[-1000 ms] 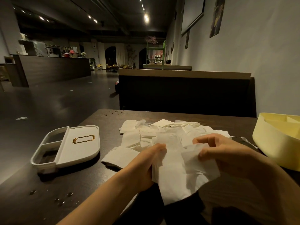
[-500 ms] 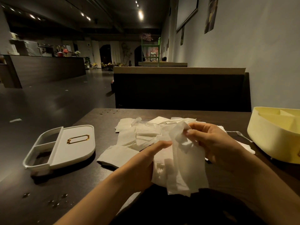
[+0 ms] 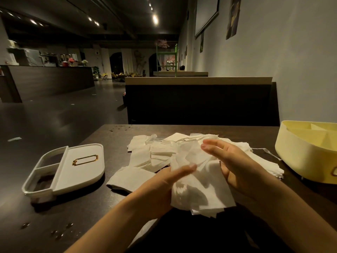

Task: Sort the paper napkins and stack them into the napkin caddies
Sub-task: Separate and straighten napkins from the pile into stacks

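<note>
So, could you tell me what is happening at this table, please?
A person is sorting paper napkins. Their left hand grips a bundle of napkins, and the right hand rests against it with fingers extended. A loose pile lies on the table between a white caddy and a yellow caddy; neither visibly holds napkins.

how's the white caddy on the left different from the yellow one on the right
The white caddy is low and flat, its gold frame on top; the yellow caddy is taller, its gold fitting on the side wall. The white caddy shows whole; the yellow caddy is cut off at the right edge. Both have dividers and stand on the dark table.
</note>
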